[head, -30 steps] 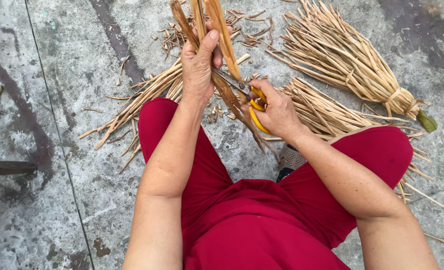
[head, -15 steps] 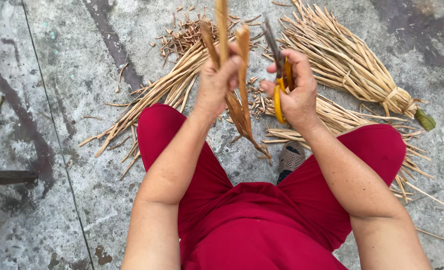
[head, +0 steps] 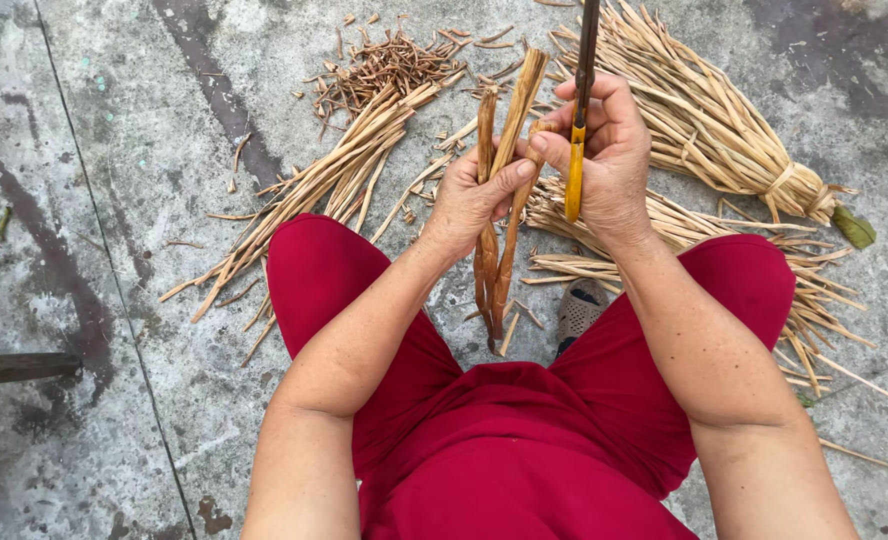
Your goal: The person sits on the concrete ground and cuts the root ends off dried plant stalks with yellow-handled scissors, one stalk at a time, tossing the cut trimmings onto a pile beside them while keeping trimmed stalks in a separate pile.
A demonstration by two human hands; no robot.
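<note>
- Head view: the left hand (head: 464, 195) grips a few brown stalks (head: 499, 200), fingers and thumb pressed around them just above their middle. The stalks stand nearly upright over the gap between the red-clad knees, their lower ends hanging free above the concrete floor (head: 134, 150).
- The right hand (head: 609, 160) is closed on a knife (head: 576, 150) with a yellow handle and dark blade. A second ago the knife sat low, down by the stalks' lower part; now the blade points up and away, beside the stalks' tops, and the hand's fingertips touch them.
- The stalks have been raised too, and the left hand has shifted from well up them to nearer their middle.
- I judge a trimming stroke has ended and the stalks are being checked or turned.
- A tied bundle (head: 704, 120) lies at upper right, loose pale stalks (head: 334, 180) at left, dark trimmings (head: 384, 65) beyond.
</note>
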